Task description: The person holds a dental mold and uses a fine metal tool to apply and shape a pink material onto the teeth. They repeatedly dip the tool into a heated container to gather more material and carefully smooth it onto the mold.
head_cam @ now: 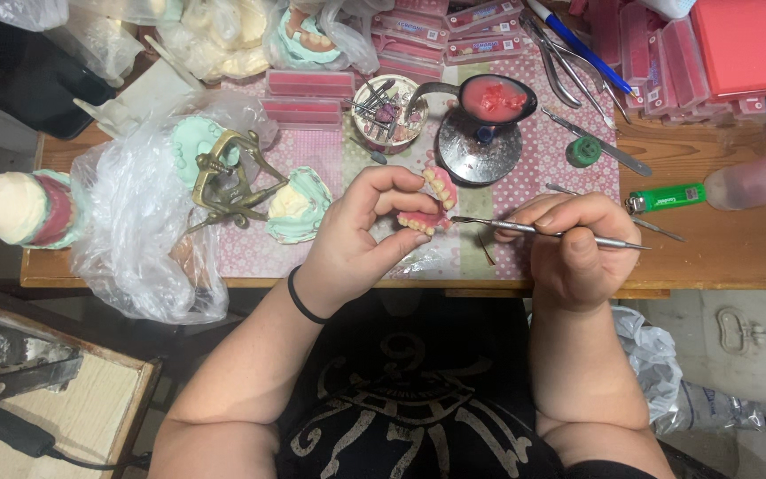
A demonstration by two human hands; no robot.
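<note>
My left hand pinches a pink wax denture with pale teeth, holding it just above the table's front edge. My right hand grips a slim metal wax-carving tool like a pen. Its flat tip points left and sits right beside the denture's teeth. A black band circles my left wrist.
A ladle of pink wax rests on a round metal burner. A green lighter, loose metal instruments, a tin of burs, pink wax boxes, a brass articulator and mint-green plaster casts in plastic bags crowd the wooden table.
</note>
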